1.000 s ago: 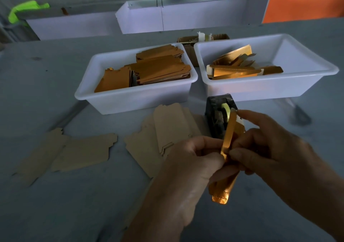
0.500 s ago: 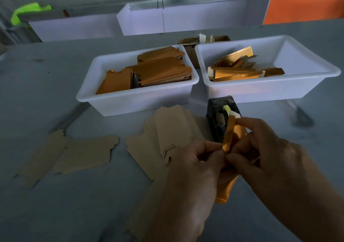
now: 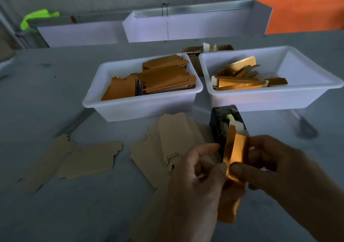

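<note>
Shiny gold card blank [image 3: 235, 160], upright, partly folded.

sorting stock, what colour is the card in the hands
The card is shiny gold-orange; the head view shows it best.

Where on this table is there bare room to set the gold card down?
Bare table lies left of the left bin, and along the near edge below the left-hand blanks. Crowded: between that bin and the hands, where the central blanks and tape dispenser lie. The left hand and right hand pinch the gold card.
</note>
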The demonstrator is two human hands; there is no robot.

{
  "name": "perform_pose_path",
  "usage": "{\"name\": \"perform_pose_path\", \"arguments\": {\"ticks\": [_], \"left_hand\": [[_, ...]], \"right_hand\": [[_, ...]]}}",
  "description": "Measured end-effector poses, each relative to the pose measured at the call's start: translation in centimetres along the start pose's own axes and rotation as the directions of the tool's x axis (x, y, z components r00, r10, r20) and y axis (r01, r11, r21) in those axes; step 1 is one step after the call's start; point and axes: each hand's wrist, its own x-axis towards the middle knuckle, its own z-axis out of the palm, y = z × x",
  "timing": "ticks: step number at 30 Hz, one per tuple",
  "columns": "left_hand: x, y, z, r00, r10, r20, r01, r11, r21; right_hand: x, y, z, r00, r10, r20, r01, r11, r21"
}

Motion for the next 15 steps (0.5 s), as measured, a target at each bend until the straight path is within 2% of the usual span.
{"name": "perform_pose_path", "arguments": {"ticks": [1,3,5,6,8,9,10,12,14,15], "left_hand": [[0.1,0.0,-0.5,0.999,-0.03,0.026,0.029,0.999,0.036],[0.4,-0.2,-1.7,0.997,-0.038,0.07,0.017,0.962,0.272],[1.0,-0.3,-2.5,0.991,0.137,0.011,-0.124,0.86,0.496],[1.5,-0.4,-2.8,0.963,0.266,-0.037,-0.19,0.772,0.607],[2.7,-0.8,-3.1,0.884,0.468,-0.022,-0.239,0.492,0.837],[3.5,-1.1,-3.2,0.858,0.513,0.007,-0.228,0.368,0.902],[4.2,-1.6,-3.2,0.865,0.501,0.038,-0.21,0.292,0.933],[5.1,-2.2,-3.1,0.918,0.391,0.071,-0.167,0.217,0.962],[5.6,-2.7,-3.1,0.902,0.421,0.101,-0.178,0.149,0.973],[5.6,-2.9,-3.0,0.876,0.468,0.115,-0.192,0.12,0.974]], "right_hand": [[0.2,0.2,0.0,0.997,0.011,0.07,-0.018,0.995,0.095],[1.1,0.3,-0.1,0.994,0.045,0.102,-0.078,0.934,0.348],[3.1,0.9,-0.9,0.996,0.085,0.0,-0.073,0.861,0.502],[4.5,1.1,-1.4,0.992,0.108,-0.064,-0.06,0.852,0.52],[7.9,1.5,-2.3,0.976,0.154,-0.156,-0.046,0.84,0.541],[9.7,1.5,-2.7,0.968,0.17,-0.187,-0.033,0.818,0.574],[11.5,1.2,-3.2,0.96,0.186,-0.208,-0.014,0.777,0.629],[14.5,0.8,-3.8,0.935,0.267,-0.232,-0.007,0.669,0.743],[15.6,0.3,-4.1,0.915,0.326,-0.239,-0.014,0.617,0.786],[15.3,0.3,-4.2,0.915,0.316,-0.25,-0.009,0.636,0.771]]}}
